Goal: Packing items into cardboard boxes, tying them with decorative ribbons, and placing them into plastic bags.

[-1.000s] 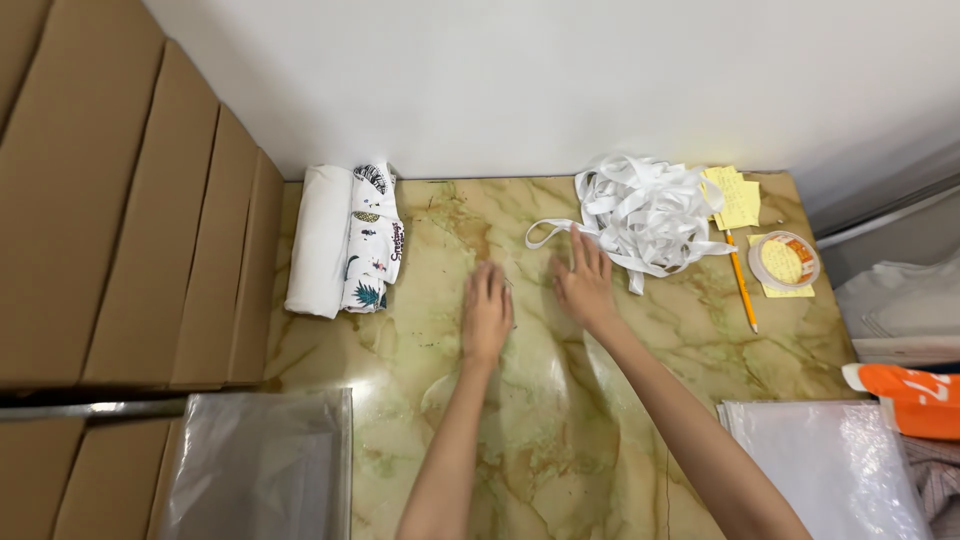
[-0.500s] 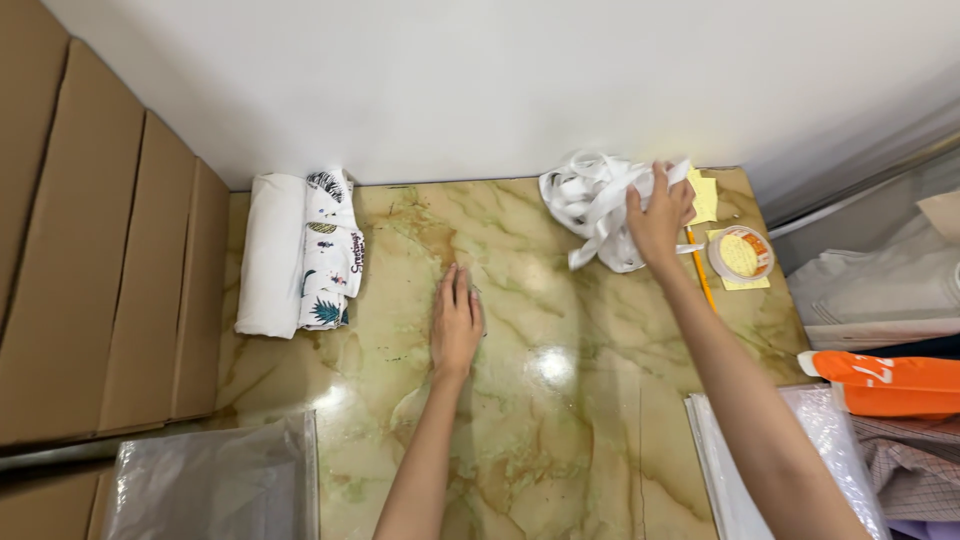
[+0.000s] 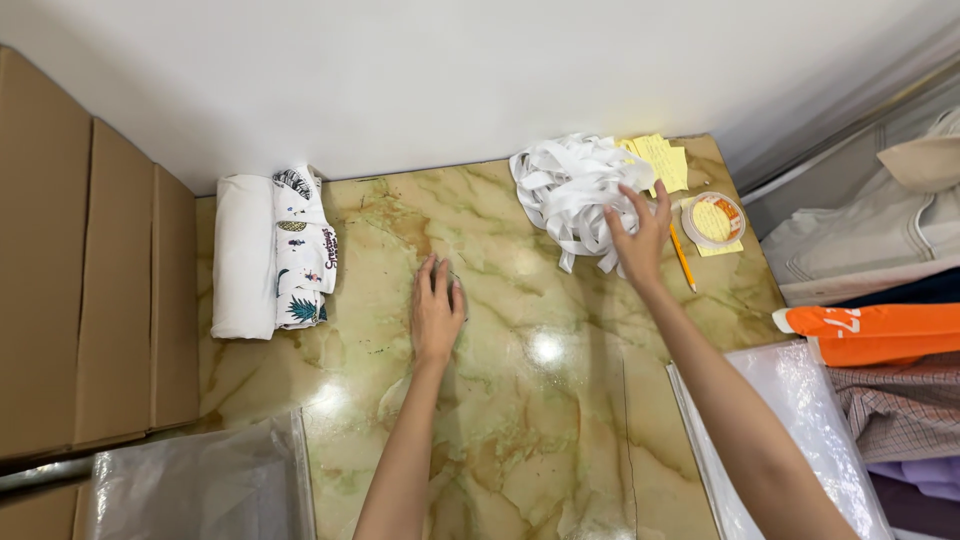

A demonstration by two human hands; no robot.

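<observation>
Ribbon pile (image 3: pixel 570 185), white, tangled, at far edge of marble table (image 3: pixel 520 400) by wall; head view: our right hand (image 3: pixel 635 235) fingers spread on its near edge, nothing pinched; left hand (image 3: pixel 436 312) flat, open on table (pencil (image 3: pixel 682 257) just beside right hand); we'd pick single loose end, avoid dragging whole tangle

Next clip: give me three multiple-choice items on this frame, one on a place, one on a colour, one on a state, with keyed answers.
1. Where do the rolled cloths lie?
A. by the cardboard boxes
B. beside the tape roll
C. on the plastic bags

2. What colour is the pencil?
A. blue
B. orange-yellow
C. black

3. What is the left hand doing?
A. gripping the pencil
B. lifted in the air
C. lying flat on the marble table

Answers: 1 A, they sit at the table's far left edge; 2 B, its shaft shows it; 3 C, palm down, fingers spread.
</observation>
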